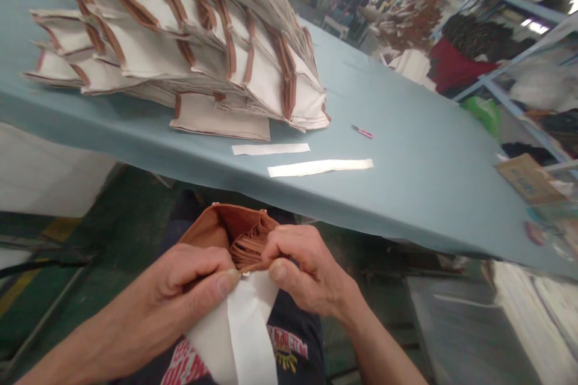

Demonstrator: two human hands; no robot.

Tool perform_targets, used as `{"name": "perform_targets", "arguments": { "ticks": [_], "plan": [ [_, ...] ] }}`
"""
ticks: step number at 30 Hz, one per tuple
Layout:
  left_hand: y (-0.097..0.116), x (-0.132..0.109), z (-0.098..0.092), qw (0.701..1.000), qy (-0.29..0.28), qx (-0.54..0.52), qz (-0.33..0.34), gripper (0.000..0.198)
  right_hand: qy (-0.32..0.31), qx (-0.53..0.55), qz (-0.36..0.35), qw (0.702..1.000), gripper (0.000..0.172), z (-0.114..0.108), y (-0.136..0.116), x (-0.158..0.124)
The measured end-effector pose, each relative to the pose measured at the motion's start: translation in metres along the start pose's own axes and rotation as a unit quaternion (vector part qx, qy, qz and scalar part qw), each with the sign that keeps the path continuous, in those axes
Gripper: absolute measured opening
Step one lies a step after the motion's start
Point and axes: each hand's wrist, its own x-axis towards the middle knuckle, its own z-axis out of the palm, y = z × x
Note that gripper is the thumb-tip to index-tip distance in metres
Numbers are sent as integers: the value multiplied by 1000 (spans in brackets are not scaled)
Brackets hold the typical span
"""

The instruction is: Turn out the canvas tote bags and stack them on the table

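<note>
Between my hands is a cream fabric piece [210, 340] with a narrow brown edge, lying over my lap. My left hand [192, 286] pinches its upper edge with thumb and fingers. On the other side of that edge, my right hand [307, 267] pinches the brown trim, fingers curled. A white strip [250, 337] hangs down over the cream fabric from near my left thumb. Just beyond my fingers, a brown pouch [203, 228] gapes, with a bundle of thin brown strips [248, 246] inside. What my curled fingers cover is hidden.
Stacked cream fabric pieces with brown edging [180, 42] fill the left of the blue-green table [406, 150]. Two loose strips, one white [271, 149] and one cream [320, 168], lie near its front edge. Pink-handled snips [362, 132] lie behind them. Shelving [519, 102] stands at right.
</note>
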Motion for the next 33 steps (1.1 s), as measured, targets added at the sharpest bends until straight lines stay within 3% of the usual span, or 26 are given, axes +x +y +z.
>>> {"name": "perform_targets", "arguments": {
  "ticks": [6, 16, 21, 26, 31, 33],
  "plan": [
    [-9, -7, -3, 1000, 14, 11, 1, 52, -14, -8, -3, 1000, 67, -2, 4, 3],
    [-4, -2, -7, 999, 8, 31, 36, 49, 7, -59, -47, 997, 63, 4, 4, 7],
    [-6, -5, -10, 999, -31, -31, -32, 52, -5, -61, -49, 997, 57, 3, 5, 5],
    [5, 3, -16, 987, -65, -89, -113, 56, -11, -54, -66, 996, 52, 4, 5, 8],
    [9, 10, -21, 983, -135, -69, -103, 60, -12, -47, -77, 996, 48, 4, 4, 12],
    [3, 6, -21, 989, -106, -56, -90, 58, -15, -49, -85, 995, 47, 2, 4, 13]
  ]
}}
